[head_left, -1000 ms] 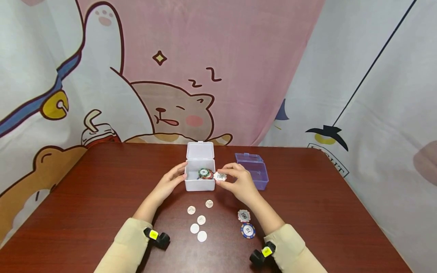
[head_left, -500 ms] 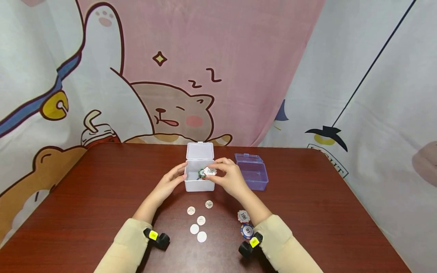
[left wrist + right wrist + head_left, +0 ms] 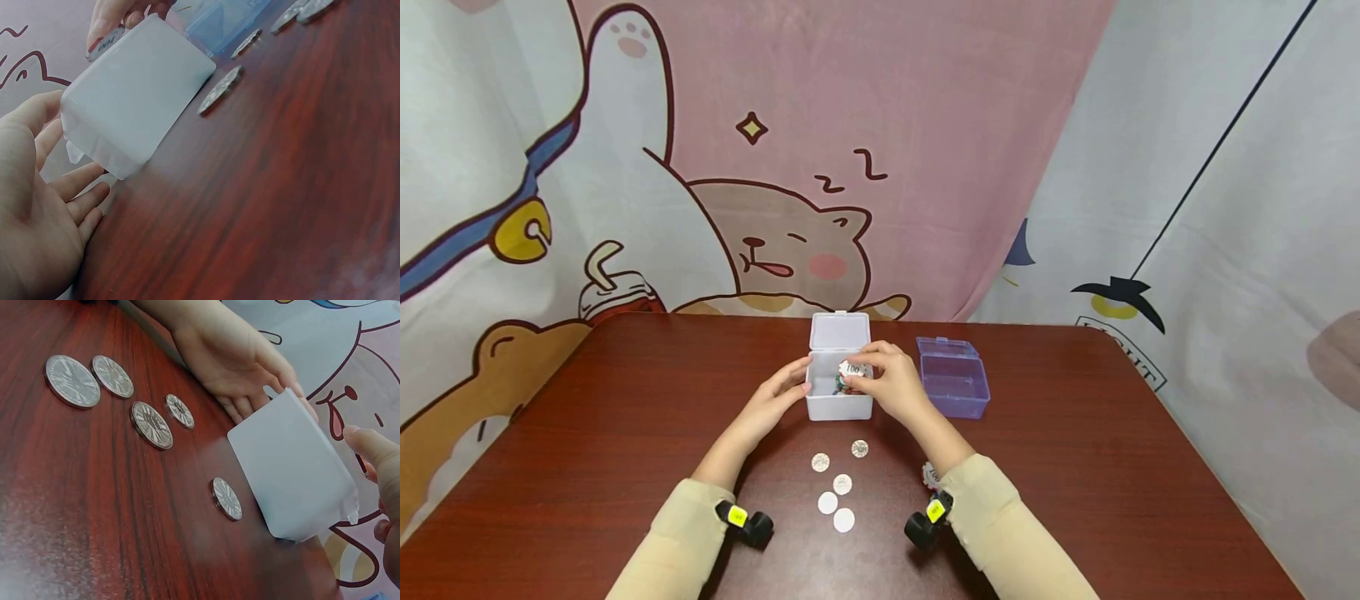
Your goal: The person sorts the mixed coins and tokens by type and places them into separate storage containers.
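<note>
Step in hand, as we judge it: putting a white chip (image 3: 852, 368) into the white box (image 3: 840, 408). The right hand (image 3: 889, 379) has its fingers narrow, pinching the chip at its edge over the open box. The left hand (image 3: 775, 400) touches the box's left wall with fingers loosely extended, seemingly steadying it rather than gripping.

Next move, in our view, calls for a short lowering and an easy parting of the right fingers, so the chip settles on the pile (image 3: 840, 385) inside. We would watch the near rim; a low pass could clip it.

The chip: round, flat, white-faced, dark "100" printed at centre, patterned rim. A touch of red shows at its edge in the left wrist view. Its face is turned up toward the head camera; the right fingers cover part of it.

About the counter (image 3: 625, 433): five coins (image 3: 842, 484) lie flat and apart in front of the box, an open purple box (image 3: 967, 408) stands to the right, and another chip (image 3: 929, 475) is partly hidden by the right sleeve (image 3: 992, 508).
</note>
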The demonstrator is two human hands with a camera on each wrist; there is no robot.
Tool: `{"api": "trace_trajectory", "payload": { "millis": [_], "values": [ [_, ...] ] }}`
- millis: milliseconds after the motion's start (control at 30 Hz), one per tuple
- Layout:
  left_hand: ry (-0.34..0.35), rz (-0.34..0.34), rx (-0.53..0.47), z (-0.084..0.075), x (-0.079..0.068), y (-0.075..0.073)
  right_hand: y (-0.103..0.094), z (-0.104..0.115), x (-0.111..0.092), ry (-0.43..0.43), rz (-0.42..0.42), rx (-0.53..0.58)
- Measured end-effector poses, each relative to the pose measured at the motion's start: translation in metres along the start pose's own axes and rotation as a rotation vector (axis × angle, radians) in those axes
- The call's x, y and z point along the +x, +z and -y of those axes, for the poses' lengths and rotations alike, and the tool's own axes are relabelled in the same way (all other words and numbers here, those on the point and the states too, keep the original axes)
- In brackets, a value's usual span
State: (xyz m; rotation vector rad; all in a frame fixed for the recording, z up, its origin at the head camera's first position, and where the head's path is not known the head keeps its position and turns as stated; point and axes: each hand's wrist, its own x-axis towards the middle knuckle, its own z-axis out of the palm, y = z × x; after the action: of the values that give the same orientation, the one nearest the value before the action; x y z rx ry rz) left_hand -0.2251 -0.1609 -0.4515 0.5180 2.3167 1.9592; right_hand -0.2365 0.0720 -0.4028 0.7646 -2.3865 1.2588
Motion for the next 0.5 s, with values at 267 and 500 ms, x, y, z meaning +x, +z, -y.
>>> {"api": "trace_trajectory", "payload": {
  "millis": [267, 500],
  "values": [
    [0.008, 0.006, -0.009, -0.001, 0.001, -0.001, 0.006, -0.005, 0.004, 0.046, 0.046, -0.026],
    [0.009, 0.008, -0.012, -0.001, 0.000, 0.000, 0.011, -0.009, 0.007, 0.069, 0.068, -0.048]
  ]
}}
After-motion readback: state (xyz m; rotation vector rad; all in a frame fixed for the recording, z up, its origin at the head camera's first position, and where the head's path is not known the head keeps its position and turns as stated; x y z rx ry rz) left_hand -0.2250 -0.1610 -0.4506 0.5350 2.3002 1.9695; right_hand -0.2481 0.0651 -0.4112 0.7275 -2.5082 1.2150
